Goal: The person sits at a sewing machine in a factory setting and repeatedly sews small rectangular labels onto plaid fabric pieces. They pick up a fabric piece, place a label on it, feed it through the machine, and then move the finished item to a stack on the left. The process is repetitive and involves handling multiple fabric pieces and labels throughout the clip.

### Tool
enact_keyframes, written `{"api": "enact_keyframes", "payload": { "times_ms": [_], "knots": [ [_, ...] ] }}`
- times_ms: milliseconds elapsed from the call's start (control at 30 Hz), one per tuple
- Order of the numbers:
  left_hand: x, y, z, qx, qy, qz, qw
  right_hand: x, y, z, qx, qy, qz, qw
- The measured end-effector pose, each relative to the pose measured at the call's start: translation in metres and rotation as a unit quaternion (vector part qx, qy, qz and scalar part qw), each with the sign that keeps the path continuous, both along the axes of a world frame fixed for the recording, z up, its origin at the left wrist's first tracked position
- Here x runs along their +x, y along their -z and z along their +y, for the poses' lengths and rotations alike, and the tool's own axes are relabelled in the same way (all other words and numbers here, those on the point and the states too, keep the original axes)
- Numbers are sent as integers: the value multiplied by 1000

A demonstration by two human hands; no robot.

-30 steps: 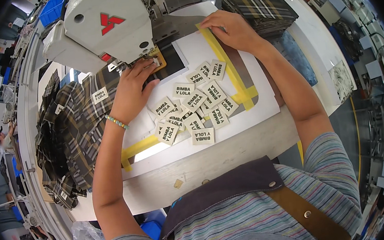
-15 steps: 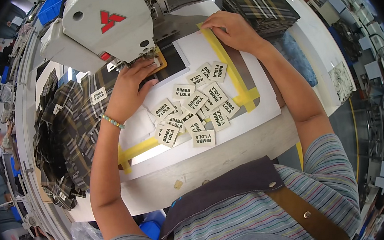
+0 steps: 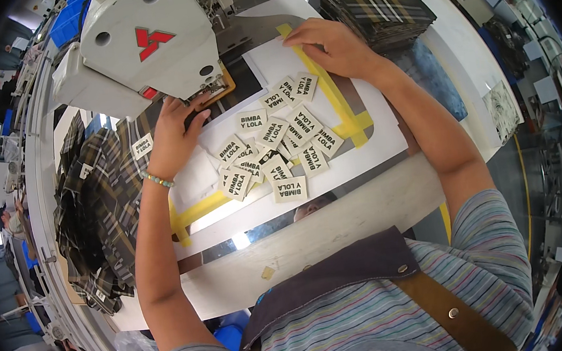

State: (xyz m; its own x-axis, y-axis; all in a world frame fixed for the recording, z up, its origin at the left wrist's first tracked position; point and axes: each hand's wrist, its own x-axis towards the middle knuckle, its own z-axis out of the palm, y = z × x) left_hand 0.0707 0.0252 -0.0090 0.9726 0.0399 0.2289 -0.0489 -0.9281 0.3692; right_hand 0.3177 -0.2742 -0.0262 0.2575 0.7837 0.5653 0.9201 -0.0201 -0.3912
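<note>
My left hand (image 3: 178,128) is under the grey-white sewing machine head (image 3: 118,69), its fingers spread and extended toward the needle area and amber plate (image 3: 224,86), beside plaid fabric. The fingertips are partly hidden. My right hand (image 3: 340,48) rests its stretched index finger on the top end of the yellow tape strip (image 3: 346,112) on a white sheet-covered board (image 3: 389,138), thumb apart from the index. Loose square cream labels (image 3: 299,123) with dark print lie heaped on the board between my hands.
Rumpled plaid fabric (image 3: 87,235) hangs over the table's left side, a label on it. A stack of plaid pieces (image 3: 373,4) stands at back right. Blue bins (image 3: 67,23) sit at back left. A shiny metal strip (image 3: 227,248) borders the table edge (image 3: 352,216). People work far left.
The board, labels and both hands have shifted away from me and slightly left, showing more of the shiny strip at the front. My left fingers have slid a little left.
</note>
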Motion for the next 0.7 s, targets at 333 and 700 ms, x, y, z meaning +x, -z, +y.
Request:
{"api": "enact_keyframes", "payload": {
  "times_ms": [333,700],
  "knots": [
    [-38,-15,26,-70,-81,-4,994,-52,-29,45,-239,-56,-100,964],
    [-26,-1,25,-36,-71,6,997,-52,-17,35,-181,-46,-77,979]
  ]
}}
